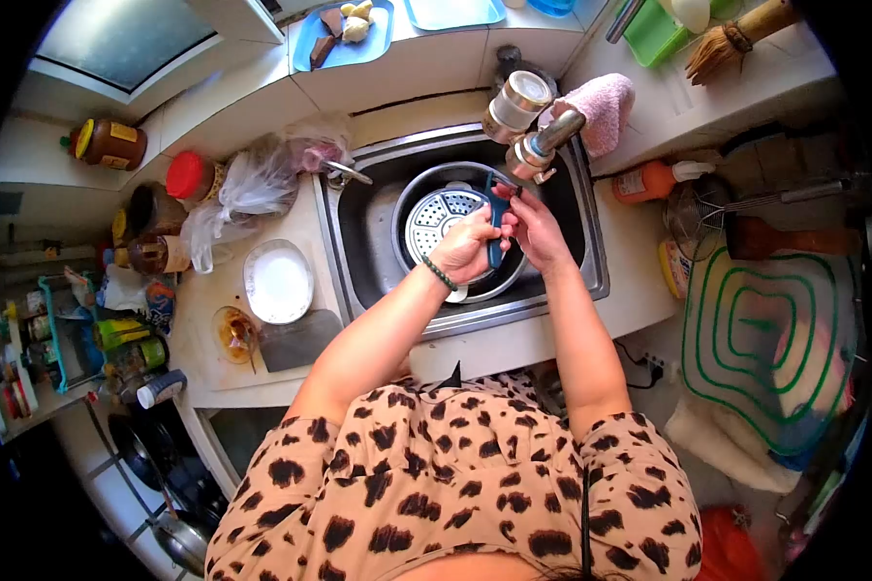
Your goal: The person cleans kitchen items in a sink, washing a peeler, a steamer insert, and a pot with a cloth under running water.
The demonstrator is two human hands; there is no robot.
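Over the sink (pixel 354 290), my left hand (pixel 467 247) is closed around the handle of a dark blue peeler (pixel 497 215). The peeler's head points towards the tap. My right hand (pixel 541 232) is closed too, its fingertips pinching at the peeler's head; anything small between them is hidden. Beneath both hands a round metal pot (pixel 404 205) sits in the sink. A perforated steamer plate (pixel 436 215) lies inside it, partly covered by my left hand.
The tap (pixel 543 145) with a filter (pixel 521 97) juts over the sink's back right; a pink cloth (pixel 601 108) hangs beside it. On the left counter stand a white-filled bowl (pixel 278 281), a small glass dish (pixel 234 334) and a plastic bag (pixel 252 194). A blue tray (pixel 383 39) holds ginger.
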